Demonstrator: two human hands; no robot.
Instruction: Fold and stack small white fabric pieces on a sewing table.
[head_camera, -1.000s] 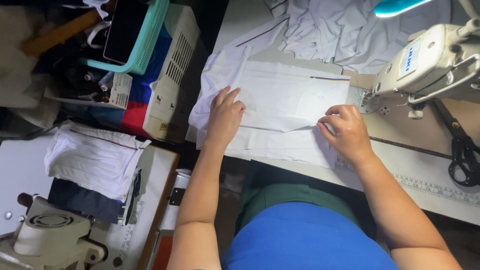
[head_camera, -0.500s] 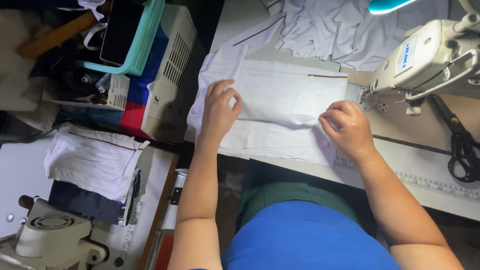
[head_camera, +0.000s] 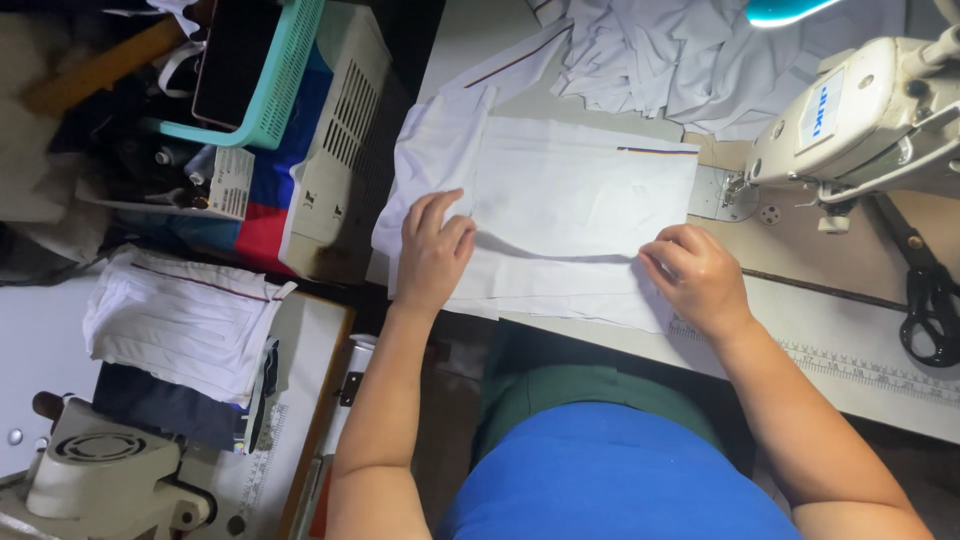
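White cotton-like fabric (head_camera: 585, 195), folded into a flat rectangle with a thin dark stripe along its upper edge, lies on the pale sewing table (head_camera: 860, 350) directly in front of a seated person, its right end close to the needle plate of the white sewing machine (head_camera: 860, 120). The left hand (head_camera: 432, 252) rests palm-down on the cloth's left portion, fingers spread and pressing it flat; the right hand (head_camera: 698, 275) sits at the lower right corner with fingers curled together on the folded edge — whether they actually pinch a layer cannot be told from this angle. A narrower strip of the same white material shows beneath the fold, reaching toward the table's near edge, where a printed ruler strip (head_camera: 870, 365) runs. Judging by its soft creases and the way it drapes over the table's left side, the piece looks light, limp and liable to slide or bunch, so it would likely be best held at corners and along the folded edges, with a flat palm to keep layers aligned. More white cloth lies heaped (head_camera: 700, 60) at the back of the table, and black scissors (head_camera: 925, 290) rest to the right of the machine. Left of the table stand a teal plastic basket (head_camera: 270, 80), a beige box-like unit (head_camera: 335, 150) and a stack of folded white pieces (head_camera: 180, 320) — well apart from both hands.
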